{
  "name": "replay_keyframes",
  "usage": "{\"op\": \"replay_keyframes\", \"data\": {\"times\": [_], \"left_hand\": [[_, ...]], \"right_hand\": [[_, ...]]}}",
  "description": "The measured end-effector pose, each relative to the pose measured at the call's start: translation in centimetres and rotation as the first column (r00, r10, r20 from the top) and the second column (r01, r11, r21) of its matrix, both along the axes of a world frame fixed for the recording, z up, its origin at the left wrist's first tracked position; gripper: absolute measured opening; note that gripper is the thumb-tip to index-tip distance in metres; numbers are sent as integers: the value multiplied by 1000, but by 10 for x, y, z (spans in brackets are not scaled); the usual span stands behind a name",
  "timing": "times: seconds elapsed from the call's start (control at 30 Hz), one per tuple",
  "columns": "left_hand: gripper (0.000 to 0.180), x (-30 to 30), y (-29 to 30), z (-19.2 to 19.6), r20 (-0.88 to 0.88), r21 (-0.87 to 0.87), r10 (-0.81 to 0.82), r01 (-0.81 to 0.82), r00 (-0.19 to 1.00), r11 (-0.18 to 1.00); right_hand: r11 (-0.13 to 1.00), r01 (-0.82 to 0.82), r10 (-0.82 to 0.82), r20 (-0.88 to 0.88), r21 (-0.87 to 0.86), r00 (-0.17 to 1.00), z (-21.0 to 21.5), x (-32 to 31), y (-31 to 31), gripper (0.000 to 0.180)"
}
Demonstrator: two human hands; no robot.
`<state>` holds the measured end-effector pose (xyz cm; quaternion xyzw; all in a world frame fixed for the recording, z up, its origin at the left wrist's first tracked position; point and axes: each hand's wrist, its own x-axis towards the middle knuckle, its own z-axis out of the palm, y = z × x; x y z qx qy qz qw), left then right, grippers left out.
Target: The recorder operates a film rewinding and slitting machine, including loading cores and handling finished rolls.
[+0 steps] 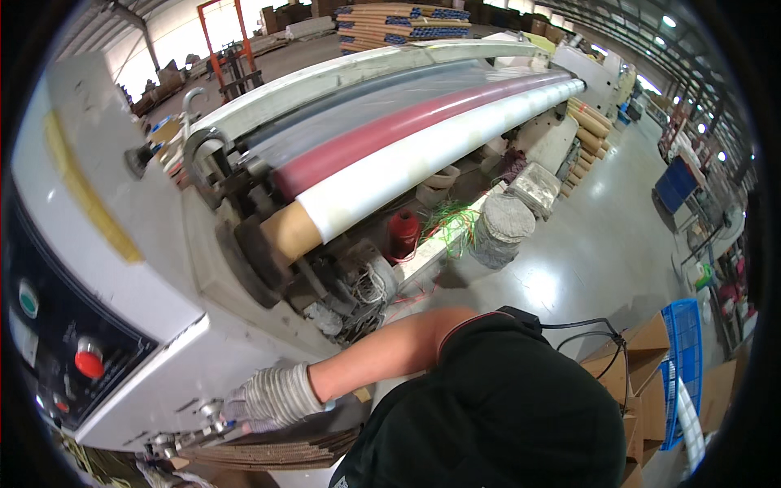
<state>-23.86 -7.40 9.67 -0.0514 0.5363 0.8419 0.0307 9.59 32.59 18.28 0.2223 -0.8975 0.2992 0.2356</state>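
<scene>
Though small, metal fitting (212, 409) beside hand (264, 399).

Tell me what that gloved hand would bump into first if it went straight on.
The gloved hand would likely meet the metal fitting on the pale machine first; whether they already touch is unclear.

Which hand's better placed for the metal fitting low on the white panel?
Probably the right: the gloved right hand reaches right up to the metal fitting; the left hand isn't in view.
</scene>
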Motion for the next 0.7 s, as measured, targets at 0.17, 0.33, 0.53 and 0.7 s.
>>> {"op": "replay_keyframes", "data": {"times": [0.17,0.33,0.53,0.7], "left_hand": [[64,174,166,84,-327,-368,77,-202,942,908],[75,344,319,122,-375,-699,-262,-86,889,710],[81,428,525,57,-156,-663,-560,334,814,670],[83,430,621,11,-468,-410,-402,210,787,888]], "right_hand": [[982,-120,148,-192,148,970,81,66,151,28],[657,706,-502,-545,265,671,132,132,409,25],[-133,940,-968,-244,315,-56,173,214,728,35],[162,962,-748,608,-219,265,176,227,848,31]]}}
